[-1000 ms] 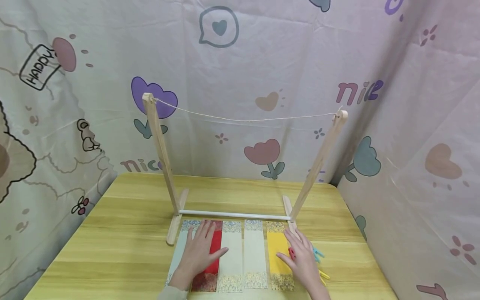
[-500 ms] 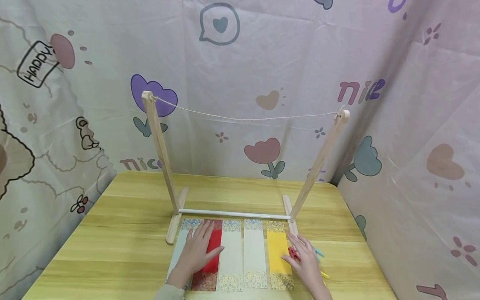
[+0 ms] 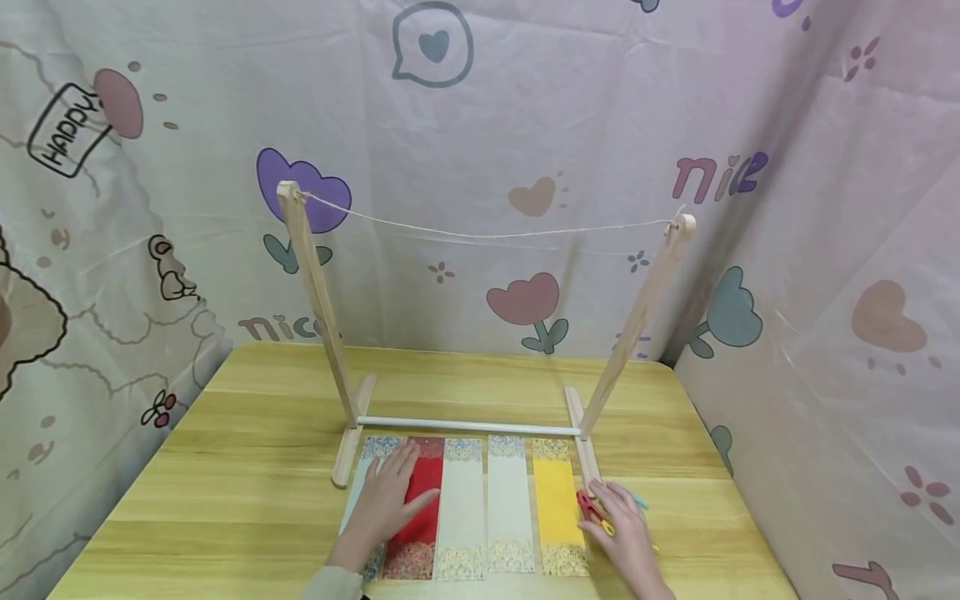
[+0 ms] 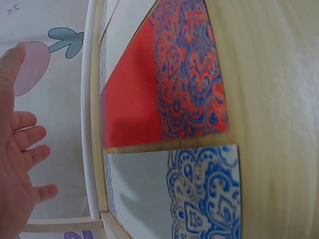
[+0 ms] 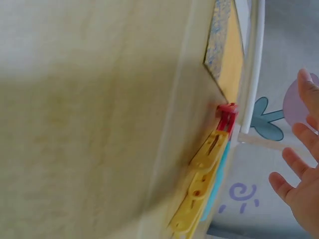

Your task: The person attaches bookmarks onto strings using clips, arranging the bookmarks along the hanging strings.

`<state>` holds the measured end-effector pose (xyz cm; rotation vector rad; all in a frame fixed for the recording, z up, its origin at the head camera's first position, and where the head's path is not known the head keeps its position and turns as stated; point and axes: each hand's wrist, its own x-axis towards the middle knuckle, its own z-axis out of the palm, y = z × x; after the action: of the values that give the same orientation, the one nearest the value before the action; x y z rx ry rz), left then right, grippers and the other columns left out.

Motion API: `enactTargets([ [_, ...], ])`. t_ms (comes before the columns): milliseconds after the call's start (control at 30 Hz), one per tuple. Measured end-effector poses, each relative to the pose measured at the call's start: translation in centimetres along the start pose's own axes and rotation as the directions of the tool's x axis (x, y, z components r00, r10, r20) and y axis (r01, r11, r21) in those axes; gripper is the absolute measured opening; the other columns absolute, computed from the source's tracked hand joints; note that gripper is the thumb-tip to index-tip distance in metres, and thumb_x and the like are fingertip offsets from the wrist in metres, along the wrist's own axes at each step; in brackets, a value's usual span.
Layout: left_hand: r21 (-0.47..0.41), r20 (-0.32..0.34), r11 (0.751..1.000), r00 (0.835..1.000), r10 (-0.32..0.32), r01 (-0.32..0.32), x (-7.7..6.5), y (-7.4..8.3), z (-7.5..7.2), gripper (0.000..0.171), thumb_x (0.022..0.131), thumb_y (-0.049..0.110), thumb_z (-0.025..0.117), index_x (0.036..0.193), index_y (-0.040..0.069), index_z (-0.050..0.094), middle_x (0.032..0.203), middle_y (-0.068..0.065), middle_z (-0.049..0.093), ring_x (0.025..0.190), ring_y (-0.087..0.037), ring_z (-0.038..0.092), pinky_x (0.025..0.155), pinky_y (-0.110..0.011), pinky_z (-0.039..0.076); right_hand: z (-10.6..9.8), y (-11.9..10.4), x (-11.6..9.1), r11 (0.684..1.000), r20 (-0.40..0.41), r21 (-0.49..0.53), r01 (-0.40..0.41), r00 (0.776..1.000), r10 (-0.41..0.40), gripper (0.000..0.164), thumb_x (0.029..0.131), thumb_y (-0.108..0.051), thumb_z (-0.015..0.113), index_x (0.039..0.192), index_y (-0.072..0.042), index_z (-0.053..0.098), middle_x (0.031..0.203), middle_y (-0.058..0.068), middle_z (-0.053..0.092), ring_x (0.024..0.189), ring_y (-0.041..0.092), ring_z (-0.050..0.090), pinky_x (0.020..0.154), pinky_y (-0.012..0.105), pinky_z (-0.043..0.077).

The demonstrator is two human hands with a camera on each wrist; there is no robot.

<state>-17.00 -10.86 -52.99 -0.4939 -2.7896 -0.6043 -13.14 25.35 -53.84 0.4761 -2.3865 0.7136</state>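
My left hand (image 3: 381, 507) hovers with spread fingers over the red strip (image 3: 427, 500) and the pale blue patterned strip (image 3: 382, 446), covering part of both. In the left wrist view the hand (image 4: 17, 159) stands apart from the strips. Two pale strips (image 3: 462, 508) and a yellow strip (image 3: 557, 504) lie to the right in the same row. Above the plastic clothespins beside the yellow strip is my right hand (image 3: 624, 533), fingers loosely spread. The right wrist view has a red clothespin (image 5: 227, 117), yellow clothespins (image 5: 207, 154) and a blue one (image 5: 215, 186), with nothing in the hand.
Behind the strips stands a wooden frame with a left post (image 3: 318, 308), a right post (image 3: 637, 325) and a white bottom rod (image 3: 468, 426). A thin string (image 3: 480, 236) sags between the post tops. The wooden table (image 3: 187, 492) backs onto a printed cloth (image 3: 465, 150).
My right hand has shifted right and slightly down, from the yellow strip's edge to over the clothespins, showing more of them. The left hand has drifted slightly left.
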Motion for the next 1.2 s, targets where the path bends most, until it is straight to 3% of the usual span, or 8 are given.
enactTargets([
  [233, -0.001, -0.009, 1.000, 1.000, 0.012, -0.012, 0.0, -0.6, 0.1, 0.073, 0.082, 0.050, 0.055, 0.130, -0.003, 0.042, 0.132, -0.017, 0.042, 0.122, -0.033, 0.034, 0.094, -0.058, 0.025, -0.4, 0.6, -0.7, 0.996, 0.066, -0.019, -0.089, 0.994, 0.090, 0.060, 0.053, -0.011, 0.082, 0.108, 0.000, 0.062, 0.109, 0.014, 0.061, 0.101, 0.038, 0.050, 0.078, 0.056, 0.041],
  [633, 0.039, 0.024, 0.999, 1.000, -0.010, 0.009, 0.3, -1.7, 0.2, 0.074, 0.081, 0.051, 0.056, 0.128, -0.004, 0.043, 0.131, -0.018, 0.043, 0.121, -0.036, 0.035, 0.096, -0.057, 0.024, -0.3, 1.4, -1.2, 0.993, 0.125, -0.040, -0.107, 0.986, 0.111, 0.058, 0.055, -0.013, 0.082, 0.109, -0.004, 0.063, 0.105, 0.009, 0.063, 0.098, 0.034, 0.053, 0.076, 0.054, 0.044],
  [1033, -0.002, 0.040, 1.000, 0.999, 0.021, -0.020, 1.2, -3.0, -0.3, 0.068, 0.081, 0.041, 0.061, 0.129, -0.004, 0.043, 0.130, -0.021, 0.043, 0.117, -0.039, 0.038, 0.094, -0.057, 0.027, -0.1, 2.2, -1.0, 0.996, 0.146, -0.047, -0.079, 0.986, 0.085, 0.056, 0.054, -0.013, 0.082, 0.105, -0.002, 0.064, 0.100, 0.011, 0.064, 0.093, 0.034, 0.056, 0.075, 0.052, 0.045],
  [1200, -0.036, 0.073, 0.999, 0.997, 0.006, -0.004, 1.4, -3.6, -0.3, 0.067, 0.080, 0.040, 0.062, 0.130, -0.001, 0.043, 0.133, -0.021, 0.040, 0.116, -0.041, 0.038, 0.094, -0.057, 0.027, 0.0, 2.2, -0.9, 0.994, 0.180, -0.057, -0.090, 0.979, 0.099, 0.055, 0.055, -0.013, 0.081, 0.107, -0.003, 0.064, 0.100, 0.011, 0.063, 0.093, 0.032, 0.056, 0.077, 0.051, 0.045],
])
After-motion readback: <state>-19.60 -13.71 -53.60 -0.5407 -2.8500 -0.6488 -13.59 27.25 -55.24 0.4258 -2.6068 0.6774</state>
